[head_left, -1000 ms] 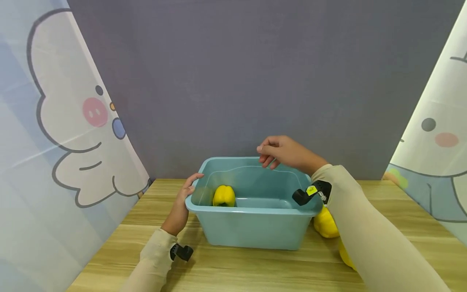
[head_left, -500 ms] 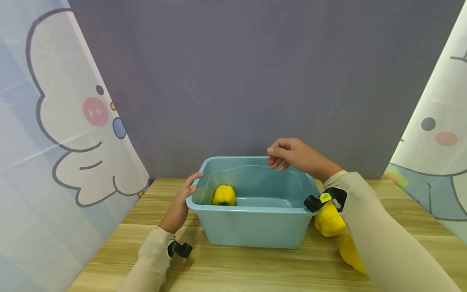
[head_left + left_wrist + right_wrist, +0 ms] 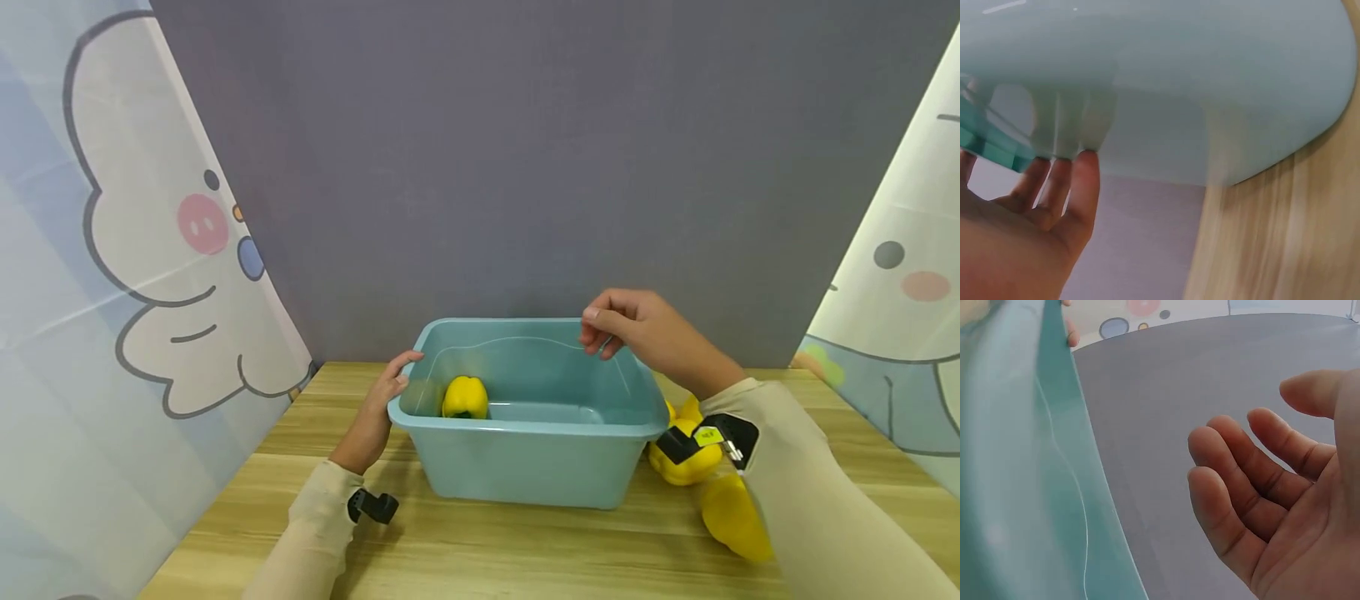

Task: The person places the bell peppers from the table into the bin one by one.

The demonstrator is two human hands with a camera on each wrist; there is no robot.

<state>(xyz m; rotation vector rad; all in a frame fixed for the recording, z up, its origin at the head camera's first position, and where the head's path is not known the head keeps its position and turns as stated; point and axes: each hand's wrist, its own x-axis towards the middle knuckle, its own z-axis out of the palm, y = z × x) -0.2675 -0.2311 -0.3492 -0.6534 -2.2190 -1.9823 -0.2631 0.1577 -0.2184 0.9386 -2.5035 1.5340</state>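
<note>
A yellow bell pepper (image 3: 466,397) lies in the left end of a light blue plastic tub (image 3: 525,467). My left hand (image 3: 377,410) holds the tub's left rim; in the left wrist view several fingertips (image 3: 1088,164) press on the outer wall below the rim. My right hand (image 3: 637,329) is raised over the tub's back right corner, fingers loosely bent with nothing in them. In the right wrist view its palm side faces the camera, apart from the tub wall (image 3: 1079,456).
Right of the tub, more yellow bell peppers (image 3: 684,467) rest on the wood-grain table (image 3: 450,550), partly hidden by my right forearm. One yellow piece (image 3: 735,517) is nearer the front. A grey backdrop (image 3: 525,167) stands behind, with cartoon-printed cloths (image 3: 45,375) at both sides.
My right hand has moved rightward across the tub's back part, toward its right end. More of the yellow peppers on the right shows. The left hand stays on the rim.
</note>
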